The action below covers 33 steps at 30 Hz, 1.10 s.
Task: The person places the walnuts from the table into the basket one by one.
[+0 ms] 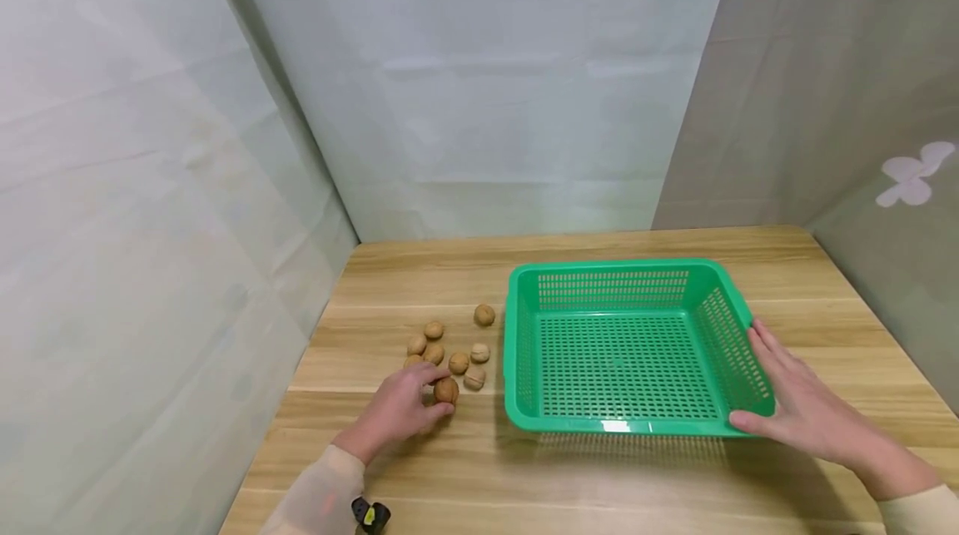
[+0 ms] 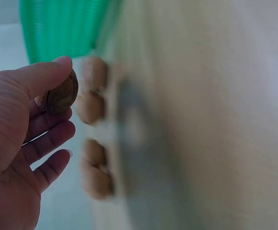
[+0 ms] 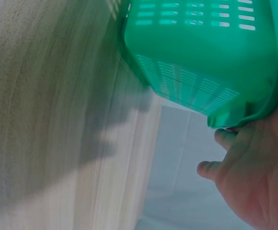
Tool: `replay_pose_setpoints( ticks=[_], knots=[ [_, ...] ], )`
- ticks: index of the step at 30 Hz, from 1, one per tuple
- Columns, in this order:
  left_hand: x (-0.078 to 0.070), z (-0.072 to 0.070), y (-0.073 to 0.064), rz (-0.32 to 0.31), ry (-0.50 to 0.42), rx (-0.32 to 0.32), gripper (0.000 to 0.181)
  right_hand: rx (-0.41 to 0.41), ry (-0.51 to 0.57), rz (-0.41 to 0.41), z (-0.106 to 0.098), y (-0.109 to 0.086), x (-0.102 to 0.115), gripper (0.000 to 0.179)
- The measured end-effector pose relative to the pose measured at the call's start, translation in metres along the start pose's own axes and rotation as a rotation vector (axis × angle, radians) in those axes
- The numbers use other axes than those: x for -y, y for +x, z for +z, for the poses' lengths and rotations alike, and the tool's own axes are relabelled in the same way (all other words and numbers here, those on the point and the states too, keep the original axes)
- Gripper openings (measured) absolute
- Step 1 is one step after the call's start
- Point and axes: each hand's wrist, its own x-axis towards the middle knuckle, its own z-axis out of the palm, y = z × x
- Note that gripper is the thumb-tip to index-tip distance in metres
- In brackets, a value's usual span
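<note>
At the lower centre-left of the head frame, the left hand pinches a round, brown, ridged-shell walnut between thumb and fingers. Just above and beside it, a loose group of tan, rounded walnuts lies on the light-brown, wood-grained table; the hand may cover part of this group, so their number is uncertain. Right of centre is a green, rectangular, slotted plastic basket. The right hand, at the lower right, grips its rim, thumb at the near corner.
</note>
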Motion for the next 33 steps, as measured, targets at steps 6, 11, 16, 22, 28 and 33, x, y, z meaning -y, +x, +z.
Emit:
replay_pose_setpoints(
  ticks=[6,11,16,22,28,33],
  knots=[
    [-0.032,-0.027,0.031,0.141,-0.003,-0.093,0.046,-0.007,-0.005,0.006,0.001,0.0,-0.001,0.112],
    [-0.058,-0.044,0.06,0.246,-0.03,-0.109,0.045,-0.016,-0.004,0.005,0.002,-0.001,0.0,0.111],
    [-0.078,-0.051,0.089,0.335,-0.022,-0.08,0.044,-0.021,-0.012,0.001,0.003,0.0,0.0,0.111],
    [-0.093,-0.048,0.126,0.316,-0.027,0.019,0.05,-0.019,-0.019,0.005,0.002,0.0,0.0,0.113],
    [-0.108,-0.034,0.163,0.278,-0.042,0.108,0.051,-0.03,-0.026,-0.004,0.003,-0.001,-0.001,0.113],
    [-0.117,-0.016,0.191,0.262,-0.051,0.191,0.049,-0.024,-0.024,-0.006,0.006,-0.002,-0.003,0.113]
  ],
)
